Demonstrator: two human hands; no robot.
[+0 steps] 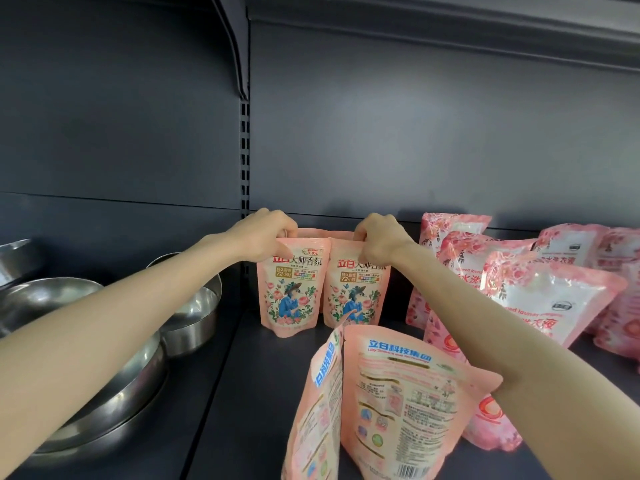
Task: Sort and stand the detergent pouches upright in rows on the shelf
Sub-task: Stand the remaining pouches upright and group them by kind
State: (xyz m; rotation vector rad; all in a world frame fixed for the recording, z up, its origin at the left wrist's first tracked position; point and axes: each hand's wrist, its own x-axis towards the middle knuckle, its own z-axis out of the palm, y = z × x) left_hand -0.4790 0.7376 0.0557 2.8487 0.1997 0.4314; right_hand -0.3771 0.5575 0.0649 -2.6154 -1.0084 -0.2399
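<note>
Two small pink pouches with a flower picture stand upright side by side at the back of the dark shelf (263,393). My left hand (266,233) grips the top of the left pouch (291,289). My right hand (379,237) grips the top of the right pouch (353,296). More pouch tops show just behind these two. In front, two pouches of the same pink (398,403) stand with their printed backs toward me, partly under my right forearm.
Larger pink and white detergent pouches (540,296) lean in a loose heap on the right of the shelf. Stacked steel bowls (131,368) fill the neighbouring shelf bay on the left. A slotted upright (245,157) divides the two bays.
</note>
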